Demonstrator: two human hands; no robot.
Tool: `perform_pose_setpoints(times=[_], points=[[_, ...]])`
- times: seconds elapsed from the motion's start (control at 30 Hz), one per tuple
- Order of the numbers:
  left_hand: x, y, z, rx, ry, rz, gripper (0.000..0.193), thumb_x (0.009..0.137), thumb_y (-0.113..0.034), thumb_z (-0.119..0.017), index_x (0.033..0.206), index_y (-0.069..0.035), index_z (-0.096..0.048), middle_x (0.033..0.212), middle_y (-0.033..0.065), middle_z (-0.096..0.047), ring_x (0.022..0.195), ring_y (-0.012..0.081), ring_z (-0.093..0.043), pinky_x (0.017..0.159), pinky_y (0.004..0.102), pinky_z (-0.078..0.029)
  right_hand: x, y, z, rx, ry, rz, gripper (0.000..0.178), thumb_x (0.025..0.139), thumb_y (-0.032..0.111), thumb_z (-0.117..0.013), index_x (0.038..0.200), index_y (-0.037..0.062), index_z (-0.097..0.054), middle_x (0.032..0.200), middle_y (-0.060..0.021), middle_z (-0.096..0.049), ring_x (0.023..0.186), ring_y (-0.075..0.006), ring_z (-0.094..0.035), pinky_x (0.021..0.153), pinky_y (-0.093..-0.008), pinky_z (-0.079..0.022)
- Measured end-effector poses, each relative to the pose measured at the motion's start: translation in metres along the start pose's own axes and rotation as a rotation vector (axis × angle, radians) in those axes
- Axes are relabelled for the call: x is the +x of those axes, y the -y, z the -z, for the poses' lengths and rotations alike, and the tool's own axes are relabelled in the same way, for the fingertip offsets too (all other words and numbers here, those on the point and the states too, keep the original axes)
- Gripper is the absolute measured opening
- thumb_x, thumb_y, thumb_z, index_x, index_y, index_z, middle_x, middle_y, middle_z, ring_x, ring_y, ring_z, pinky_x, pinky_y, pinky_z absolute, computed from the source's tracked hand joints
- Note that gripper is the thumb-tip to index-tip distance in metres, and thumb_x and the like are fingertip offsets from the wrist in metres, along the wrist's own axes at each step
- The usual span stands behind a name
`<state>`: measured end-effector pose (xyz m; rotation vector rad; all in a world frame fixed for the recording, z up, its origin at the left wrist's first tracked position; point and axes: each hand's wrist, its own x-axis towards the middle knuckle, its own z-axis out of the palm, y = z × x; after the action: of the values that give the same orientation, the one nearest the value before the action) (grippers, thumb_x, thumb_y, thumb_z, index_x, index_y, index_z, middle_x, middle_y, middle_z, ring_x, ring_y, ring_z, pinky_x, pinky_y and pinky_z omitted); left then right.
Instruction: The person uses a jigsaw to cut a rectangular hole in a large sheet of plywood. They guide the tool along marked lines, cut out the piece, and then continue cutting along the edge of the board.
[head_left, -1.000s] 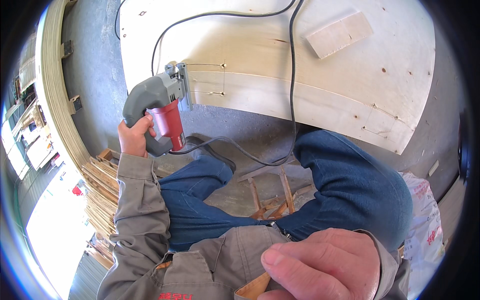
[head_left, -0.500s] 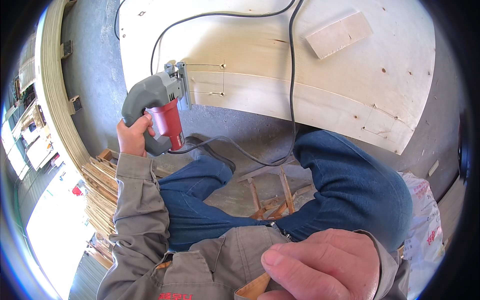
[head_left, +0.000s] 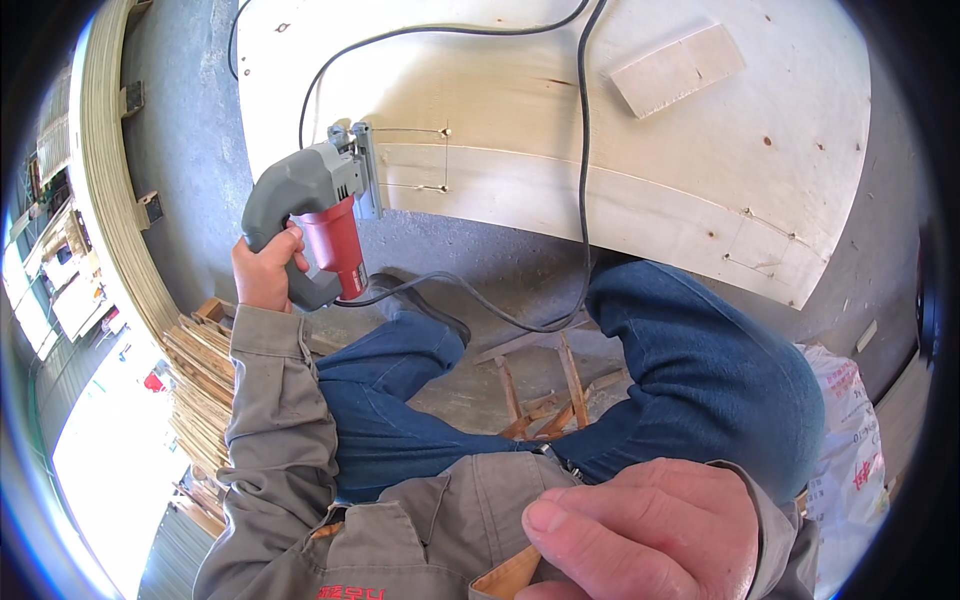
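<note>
My left hand (head_left: 264, 268) is wrapped round the grey handle of a red and grey jigsaw (head_left: 335, 235). The saw lies tipped on its side, its metal base plate (head_left: 367, 170) against the left part of a pale plywood sheet (head_left: 480, 85). Pencil lines and small drilled holes mark the sheet beside the saw and at its right end. Close to my jacket front (head_left: 450, 520), my right hand (head_left: 650, 525) is held up with curled fingers. An orange-lined jacket edge (head_left: 508, 574) shows beside it; whatever those fingers hold is hidden.
A black power cord (head_left: 586, 120) loops from the saw across the sheet. On the sheet's far right rests a pale wooden block (head_left: 680, 72). Wood scraps (head_left: 545, 405) lie between my legs, stacked strips (head_left: 205, 370) at left, and a white printed sack (head_left: 842, 430) at right.
</note>
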<state>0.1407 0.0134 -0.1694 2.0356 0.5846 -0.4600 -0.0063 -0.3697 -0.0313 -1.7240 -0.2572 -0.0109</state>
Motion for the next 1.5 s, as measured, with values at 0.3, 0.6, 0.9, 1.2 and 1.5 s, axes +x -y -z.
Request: perform_pose_setpoints(times=[0.3,0.6,0.9,1.2,1.5], points=[[0.002,0.001,0.001,0.006,-0.008,0.001,0.016,0.083,-0.007,-0.071,0.094,0.003,-0.068,0.076,0.0092,-0.065,0.054,0.0150,-0.058,0.052,0.0296,-0.046,-0.004,-0.002,-0.004,0.015,-0.026,0.010,0.045,0.083,0.009,-0.078,0.121,-0.0113,-0.064,0.094,-0.0203,-0.073,0.072,-0.0276,-0.071,0.057,-0.0336,-0.057],[0.003,-0.002,-0.002,-0.009,0.000,-0.003,0.015,0.083,-0.008,-0.071,0.094,0.003,-0.068,0.075,0.0088,-0.064,0.055,0.0155,-0.057,0.053,0.0300,-0.046,-0.002,-0.003,0.001,0.003,-0.003,0.039,0.046,0.082,0.008,-0.078,0.121,-0.0120,-0.064,0.095,-0.0206,-0.072,0.072,-0.0279,-0.070,0.057,-0.0339,-0.057],[0.004,-0.001,0.000,0.012,0.023,-0.016,0.016,0.085,-0.009,-0.071,0.096,0.002,-0.067,0.075,0.0075,-0.063,0.056,0.0151,-0.058,0.053,0.0301,-0.048,-0.003,-0.002,0.001,0.025,-0.010,0.019,0.050,0.079,0.006,-0.079,0.123,-0.0123,-0.062,0.096,-0.0205,-0.072,0.071,-0.0274,-0.069,0.057,-0.0334,-0.056],[0.007,-0.001,-0.001,0.034,0.027,-0.032,0.018,0.086,-0.011,-0.071,0.099,0.001,-0.066,0.076,0.0070,-0.063,0.057,0.0146,-0.059,0.054,0.0298,-0.050,-0.002,-0.005,0.001,0.009,-0.046,0.058,0.049,0.079,0.004,-0.077,0.122,-0.0131,-0.062,0.095,-0.0210,-0.072,0.069,-0.0272,-0.069,0.055,-0.0333,-0.056],[0.009,-0.003,0.000,0.029,0.036,-0.037,0.021,0.086,-0.011,-0.071,0.101,0.002,-0.068,0.080,0.0086,-0.066,0.058,0.0148,-0.059,0.054,0.0295,-0.050,-0.004,-0.002,0.009,0.010,0.037,0.010,0.045,0.083,0.006,-0.077,0.121,-0.0121,-0.063,0.094,-0.0204,-0.072,0.069,-0.0275,-0.069,0.056,-0.0333,-0.056]])
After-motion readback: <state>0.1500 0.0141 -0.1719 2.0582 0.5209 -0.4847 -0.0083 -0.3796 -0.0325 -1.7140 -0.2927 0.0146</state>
